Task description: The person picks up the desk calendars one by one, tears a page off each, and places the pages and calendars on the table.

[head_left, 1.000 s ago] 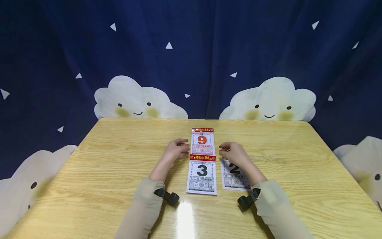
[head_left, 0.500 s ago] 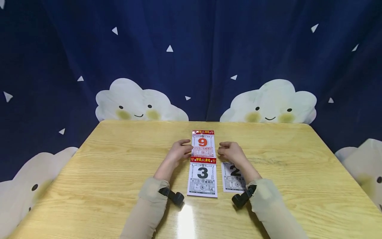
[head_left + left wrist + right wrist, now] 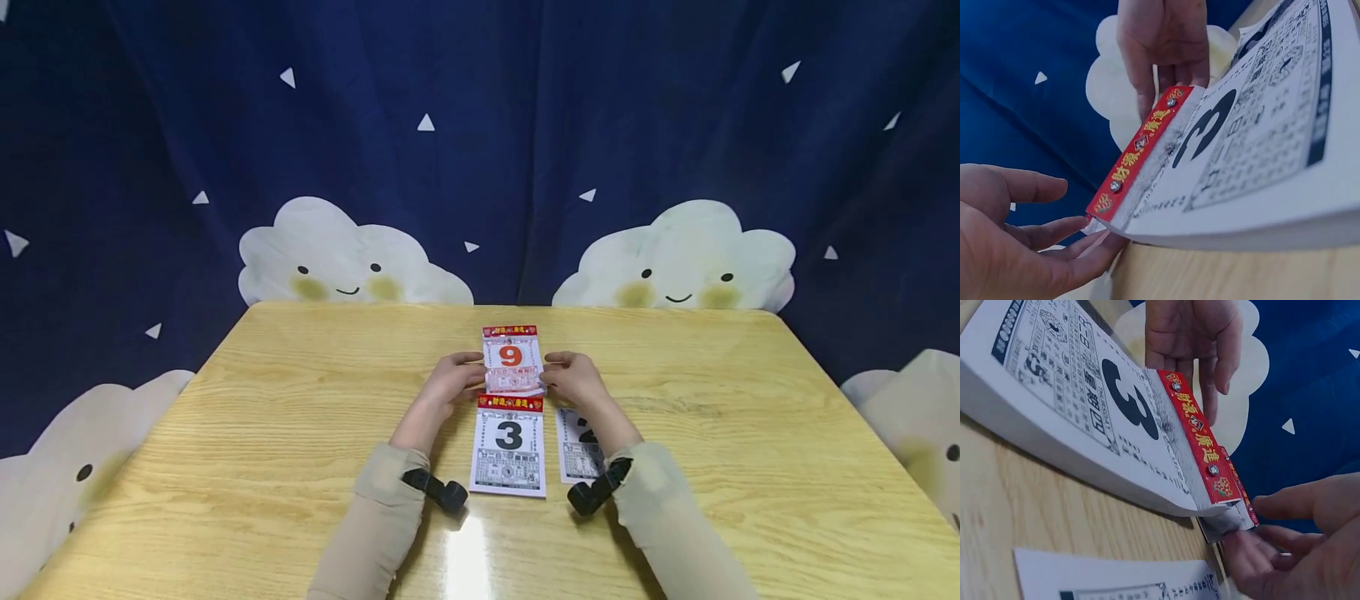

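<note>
A tear-off calendar with a red 9 (image 3: pixel 512 357) lies behind a second tear-off calendar with a black 3 (image 3: pixel 509 437). Each has a red header strip with gold characters. At the left edge of the 9 calendar is my left hand (image 3: pixel 450 379), fingers extended; in the left wrist view its fingertips touch the corner and the thumb stands apart. My right hand (image 3: pixel 576 379) pinches the opposite edge, its thumb and fingers on either side of the corner in the right wrist view. The 9 calendar sits slightly askew, its lower right corner fanned. In both wrist views, the 3 calendar largely hides it.
A sheet with a black 2 (image 3: pixel 579 454) lies right of the 3 calendar, partly under the right forearm. All rest on a wooden table (image 3: pixel 330 375). Behind hangs a dark blue curtain (image 3: pixel 495 150) with clouds.
Both hands have moved inward to the sides of the 9 calendar, the right one more. That calendar has turned slightly and its lower right corner now fans out. The 3 calendar stays put.
</note>
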The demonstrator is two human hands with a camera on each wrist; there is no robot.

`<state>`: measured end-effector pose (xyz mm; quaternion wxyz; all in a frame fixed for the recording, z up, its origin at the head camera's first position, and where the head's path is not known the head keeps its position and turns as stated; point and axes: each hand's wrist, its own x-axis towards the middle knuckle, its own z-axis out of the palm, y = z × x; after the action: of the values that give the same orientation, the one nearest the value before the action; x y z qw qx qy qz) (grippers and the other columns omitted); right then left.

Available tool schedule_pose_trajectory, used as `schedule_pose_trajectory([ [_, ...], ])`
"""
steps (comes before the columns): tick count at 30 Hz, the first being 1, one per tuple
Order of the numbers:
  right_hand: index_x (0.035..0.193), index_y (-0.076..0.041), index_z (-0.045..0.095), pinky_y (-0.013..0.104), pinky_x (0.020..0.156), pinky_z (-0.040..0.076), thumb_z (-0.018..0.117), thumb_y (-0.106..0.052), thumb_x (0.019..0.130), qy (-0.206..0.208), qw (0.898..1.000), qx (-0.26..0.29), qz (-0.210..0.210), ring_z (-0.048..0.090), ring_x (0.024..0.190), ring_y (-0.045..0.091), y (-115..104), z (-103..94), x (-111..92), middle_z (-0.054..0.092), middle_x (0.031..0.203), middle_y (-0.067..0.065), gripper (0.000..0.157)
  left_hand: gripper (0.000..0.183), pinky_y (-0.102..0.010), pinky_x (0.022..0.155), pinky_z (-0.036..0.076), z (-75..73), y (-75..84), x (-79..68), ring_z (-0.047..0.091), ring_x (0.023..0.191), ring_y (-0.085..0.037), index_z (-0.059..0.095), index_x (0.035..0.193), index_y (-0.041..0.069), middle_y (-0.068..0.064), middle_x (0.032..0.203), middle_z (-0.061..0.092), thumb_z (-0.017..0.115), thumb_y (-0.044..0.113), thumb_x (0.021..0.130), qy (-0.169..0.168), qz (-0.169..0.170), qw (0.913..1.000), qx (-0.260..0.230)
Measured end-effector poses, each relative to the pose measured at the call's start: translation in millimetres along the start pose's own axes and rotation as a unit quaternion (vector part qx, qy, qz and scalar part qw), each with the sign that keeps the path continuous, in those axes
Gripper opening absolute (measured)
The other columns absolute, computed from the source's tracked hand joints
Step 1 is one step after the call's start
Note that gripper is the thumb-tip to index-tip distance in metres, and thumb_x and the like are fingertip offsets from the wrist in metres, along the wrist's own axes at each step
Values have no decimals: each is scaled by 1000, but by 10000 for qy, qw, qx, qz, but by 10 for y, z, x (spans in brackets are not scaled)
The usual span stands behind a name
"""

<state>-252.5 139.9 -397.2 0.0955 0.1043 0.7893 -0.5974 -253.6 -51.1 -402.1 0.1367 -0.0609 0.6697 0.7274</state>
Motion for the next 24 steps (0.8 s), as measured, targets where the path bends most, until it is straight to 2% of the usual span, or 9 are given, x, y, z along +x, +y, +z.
schedule_pose_trajectory([
  [5, 129, 2, 46, 35, 87, 46, 54, -1, 84, 169, 9997, 146, -83, 54, 100, 21, -39, 8, -16, 53, 122, 21, 45, 43, -39, 90, 48, 35, 27, -10, 56, 103, -32, 44, 128, -7, -26, 119, 52, 51, 2, 87, -57, 75, 9999, 98],
  [11, 130, 0, 45, 35, 91, 46, 56, -8, 86, 243, 9982, 526, 177, 53, 100, 19, -57, 26, -12, 51, 123, 19, 45, 41, -39, 89, 48, 35, 26, -2, 57, 102, -32, 45, 127, -7, -27, 118, 53, 50, 1, 87, -45, 47, 10000, 35],
  [15, 130, -1, 44, 36, 91, 47, 57, -13, 87, 358, 9965, 671, 348, 52, 103, 22, -52, 41, 6, 49, 124, 18, 46, 41, -40, 89, 48, 32, 18, -1, 57, 102, -32, 45, 128, -6, -27, 119, 53, 50, 1, 88, -94, 6, 9999, -100],
  [24, 130, 1, 43, 36, 90, 47, 59, -3, 82, 561, 9955, 640, 428, 51, 101, 25, -60, 67, 16, 46, 124, 19, 51, 40, -40, 87, 49, 35, -19, 18, 58, 97, -30, 45, 127, -7, -28, 118, 53, 50, 1, 88, -156, 74, 9997, -145],
])
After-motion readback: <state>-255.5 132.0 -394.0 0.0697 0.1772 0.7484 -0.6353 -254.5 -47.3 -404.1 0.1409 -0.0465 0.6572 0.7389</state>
